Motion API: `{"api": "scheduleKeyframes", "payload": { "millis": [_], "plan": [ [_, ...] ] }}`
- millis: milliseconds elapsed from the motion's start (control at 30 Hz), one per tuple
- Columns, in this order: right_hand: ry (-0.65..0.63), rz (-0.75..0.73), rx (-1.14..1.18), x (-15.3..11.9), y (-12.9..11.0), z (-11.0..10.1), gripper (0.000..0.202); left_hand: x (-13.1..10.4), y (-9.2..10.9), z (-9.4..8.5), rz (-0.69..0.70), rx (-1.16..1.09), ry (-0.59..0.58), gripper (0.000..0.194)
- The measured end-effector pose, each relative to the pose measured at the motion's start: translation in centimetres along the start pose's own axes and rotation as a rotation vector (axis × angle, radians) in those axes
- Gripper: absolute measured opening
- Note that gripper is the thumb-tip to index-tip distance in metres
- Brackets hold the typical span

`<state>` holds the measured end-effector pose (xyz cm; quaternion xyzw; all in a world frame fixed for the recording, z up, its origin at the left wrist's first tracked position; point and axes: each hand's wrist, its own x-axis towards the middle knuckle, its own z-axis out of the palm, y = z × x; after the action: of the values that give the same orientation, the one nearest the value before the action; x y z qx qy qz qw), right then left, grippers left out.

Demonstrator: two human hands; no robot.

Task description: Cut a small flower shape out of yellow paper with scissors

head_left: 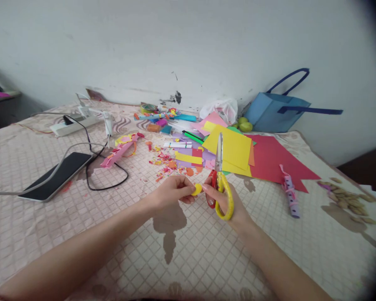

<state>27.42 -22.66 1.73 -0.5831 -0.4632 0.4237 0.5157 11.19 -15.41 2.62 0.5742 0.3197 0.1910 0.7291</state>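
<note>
Scissors [219,161] w/ one red and one yellow handle sit in the person's R hand [236,205], which is closed round the handles; blades point up & away from the body and look nearly together. L hand [177,189] has a small yellow paper pc [196,190] pinched b/w thumb & fingers, just L of the scissors, above the checked tablecloth [138,246]. A R fingertip is right at the pc's edge; can't tell if it touches. Beyond the hands, colored scraps [171,164] lie scattered, w/ yellow sheets [235,146] just behind the blades and a red sheet [272,161] partly under them, to the R. Green pen [193,137] lies nr the yellow sheets. Far R: purple paper roll [290,198] tied w/ pink, then peanuts [344,198] in a loose pile. At the back, blue bag [271,113] w/ dark handles stands nr the wall, green fruit [245,126] beside it. On L side: pink paper strip [122,151], black flat device [70,165] w/ a gray cable across it, and white power strip [75,125] farther back.
</note>
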Motion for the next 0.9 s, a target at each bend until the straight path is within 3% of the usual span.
{"api": "scheduleKeyframes", "payload": {
  "millis": [233, 533, 700, 900],
  "plan": [
    [-0.007, -0.004, 0.008, 0.11, 0.08, -0.05, 0.022, -0.01, -0.44, -0.04, -0.016, 0.002, -0.061, 0.026],
    [0.024, -0.004, 0.012, 0.08, 0.04, -0.03, 0.023, -0.04, -0.26, -0.04, -0.038, -0.032, -0.052, 0.027],
    [0.034, 0.003, 0.019, 0.14, 0.37, -0.12, 0.022, -0.08, -0.2, 0.02, -0.135, -0.182, -0.068, 0.028],
    [0.062, 0.01, 0.033, 0.01, 0.34, -0.14, 0.021, -0.21, 0.08, -0.02, -0.223, -0.338, -0.166, 0.021]
  ]
}}
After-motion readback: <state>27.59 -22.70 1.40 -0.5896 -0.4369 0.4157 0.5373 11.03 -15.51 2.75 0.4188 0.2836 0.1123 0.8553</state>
